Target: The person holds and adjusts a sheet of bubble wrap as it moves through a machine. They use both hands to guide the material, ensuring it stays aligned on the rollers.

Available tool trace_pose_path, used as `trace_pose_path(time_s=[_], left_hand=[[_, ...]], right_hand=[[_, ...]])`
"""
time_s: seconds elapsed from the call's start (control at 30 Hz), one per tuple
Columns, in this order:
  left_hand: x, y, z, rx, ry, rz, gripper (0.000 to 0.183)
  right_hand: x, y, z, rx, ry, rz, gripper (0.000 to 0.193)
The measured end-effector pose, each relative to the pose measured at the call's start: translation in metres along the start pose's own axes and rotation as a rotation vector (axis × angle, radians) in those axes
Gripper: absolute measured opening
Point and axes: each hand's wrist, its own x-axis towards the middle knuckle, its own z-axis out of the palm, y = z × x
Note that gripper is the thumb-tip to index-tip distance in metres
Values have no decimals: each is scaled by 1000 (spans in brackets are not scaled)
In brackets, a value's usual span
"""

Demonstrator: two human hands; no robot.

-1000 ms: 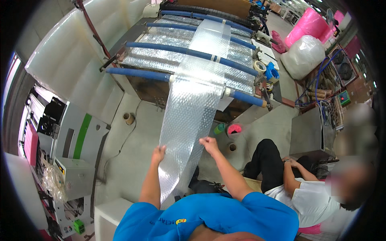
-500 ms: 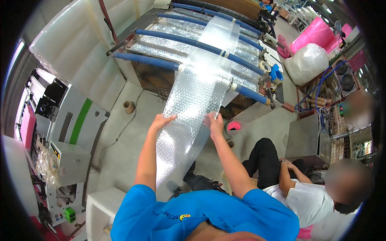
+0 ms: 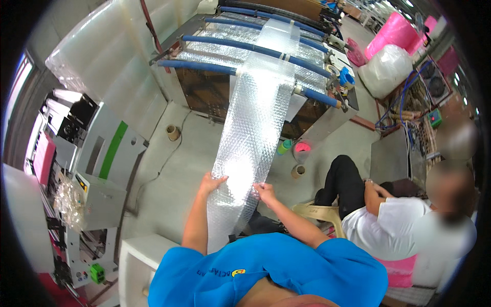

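A long strip of clear bubble wrap (image 3: 253, 117) comes down from the blue rollers (image 3: 199, 66) of a machine towards my body. My left hand (image 3: 210, 183) pinches its left edge, thumb lying on top. At the opposite edge, my right hand (image 3: 264, 193) grips the strip between thumb and fingers. Between my hands the film is stretched fairly flat and glares with reflected light. Its lower end hangs down in front of my shirt, where the tail is hidden.
A person in a white shirt (image 3: 381, 225) sits close on my right, by a beige plastic chair (image 3: 322, 212). Cardboard cores (image 3: 173, 132) stand on the floor. A grey machine with a green stripe (image 3: 113, 149) is at left. Pink rolls (image 3: 391, 36) lie at far right.
Both hands have drawn the bubble wrap down towards my body. The strip between rollers and hands is now longer and straighter. A green bottle has come into sight beside it.
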Motion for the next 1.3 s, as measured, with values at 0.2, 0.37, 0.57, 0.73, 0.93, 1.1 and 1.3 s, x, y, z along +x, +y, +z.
trace_pose_path(time_s=[0.2,0.37,0.57,0.73,0.93,1.1,1.3], left_hand=[[-105,65,-41,187,585,200,40],[-98,65,-56,92,558,311,49],[-43,-12,-36,130,349,184,58],[-49,5,-21,25,249,122,53],[-41,-8,-7,-49,265,103,48],[-21,-13,-5,48,190,59,50],[21,-32,10,509,119,-128,66]], right_hand=[[-64,-40,12,167,-57,-285,26],[-93,-66,21,258,-15,-360,27],[-44,-12,14,99,-3,-296,26],[-43,-18,-5,-53,-23,-62,25],[-24,-18,-20,-150,-102,52,28],[-1,-15,-24,-371,-108,-26,28],[42,20,-34,-465,-17,-86,32]])
